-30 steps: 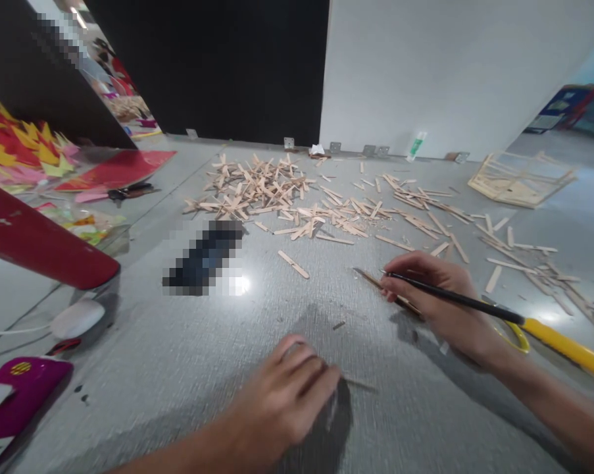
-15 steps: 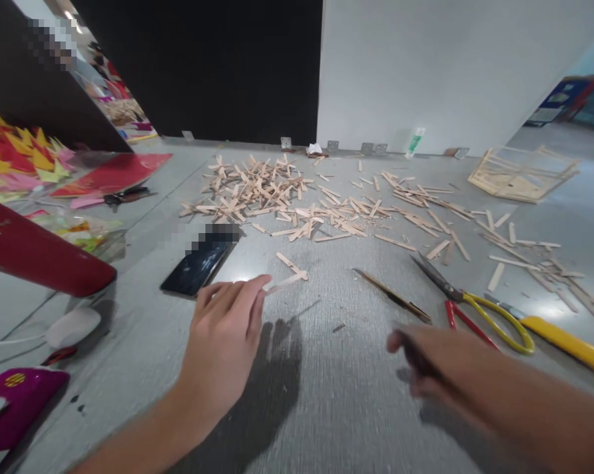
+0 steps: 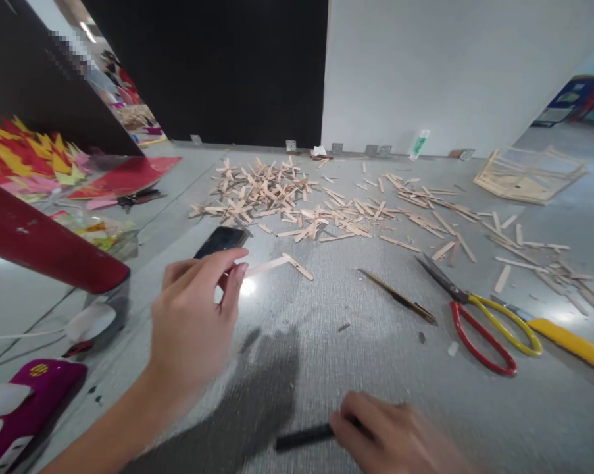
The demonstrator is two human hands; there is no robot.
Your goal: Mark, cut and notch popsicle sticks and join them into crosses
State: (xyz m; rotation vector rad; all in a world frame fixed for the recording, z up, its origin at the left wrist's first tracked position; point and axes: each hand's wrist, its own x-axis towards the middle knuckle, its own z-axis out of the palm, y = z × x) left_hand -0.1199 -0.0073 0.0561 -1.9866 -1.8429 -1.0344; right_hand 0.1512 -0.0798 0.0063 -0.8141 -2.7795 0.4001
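My left hand (image 3: 193, 309) pinches one end of a pale wooden craft stick (image 3: 270, 265) between thumb and fingers. At its far end that stick meets a second craft stick (image 3: 299, 267), forming a V; whether they are glued I cannot tell. My right hand (image 3: 385, 431), low in the view and slightly blurred, is closed around a slim black rod (image 3: 304, 437) pointing left. What kind of tool the rod is does not show. Behind the left fingers lies a phone (image 3: 222, 241), partly hidden.
Many loose craft sticks (image 3: 262, 187) are heaped at the back. Scissors (image 3: 474, 309), a brass-coloured pointed tool (image 3: 400, 296) and a yellow-handled cutter (image 3: 568, 339) lie right. A stick frame (image 3: 528, 181) sits far right. At left are a red cylinder (image 3: 50, 243) and a purple power strip (image 3: 50, 395).
My left hand moved left, and the free stick of the V now points down-right instead of up-left. My right hand came down and left; the black rod now shows in it.
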